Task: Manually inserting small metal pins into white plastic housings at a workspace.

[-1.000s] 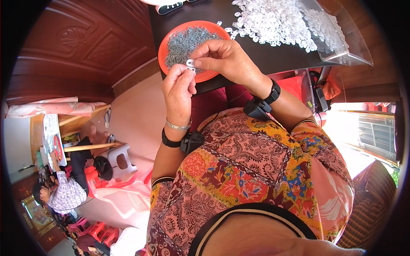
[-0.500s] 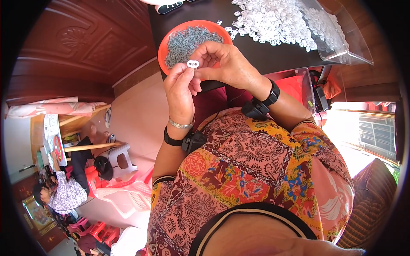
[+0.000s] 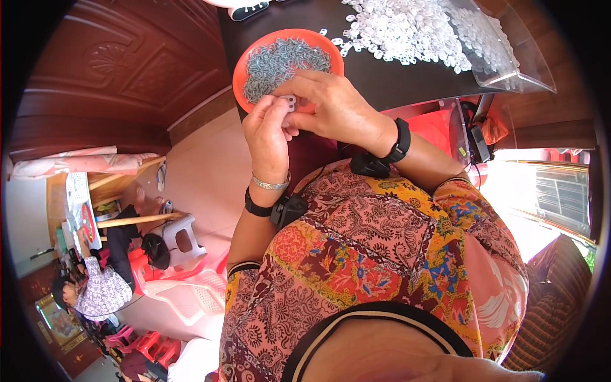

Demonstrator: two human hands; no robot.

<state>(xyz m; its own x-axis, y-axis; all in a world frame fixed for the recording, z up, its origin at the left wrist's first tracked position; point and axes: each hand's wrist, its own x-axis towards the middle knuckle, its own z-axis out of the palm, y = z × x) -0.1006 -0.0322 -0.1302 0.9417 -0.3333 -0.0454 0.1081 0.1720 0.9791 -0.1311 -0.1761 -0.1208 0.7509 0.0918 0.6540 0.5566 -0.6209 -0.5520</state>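
A small white plastic piece with two holes (image 3: 291, 102) sits upright at the fingertips, above the near edge of a round orange-red bowl (image 3: 339, 62). My left hand (image 3: 267, 137) pinches it between thumb and fingers. From the right, my right hand (image 3: 337, 107) curls round the same piece, index finger over its top and thumb below; whether another small part is in these fingers is hidden. Grey metal screws (image 3: 286, 60) fill the bowl, just beyond both hands.
On the dark table (image 3: 382, 79) lies a big heap of similar white pieces (image 3: 407, 32), running into a clear plastic tray (image 3: 515, 83). A shoe (image 3: 249, 11) shows at the far edge. Off to the left are pink plastic chairs (image 3: 184, 299) and a seated person (image 3: 105, 290).
The white piece has turned from lying crosswise to standing more upright. My right hand has come in closer, its index finger now over the piece. My left hand has barely moved.
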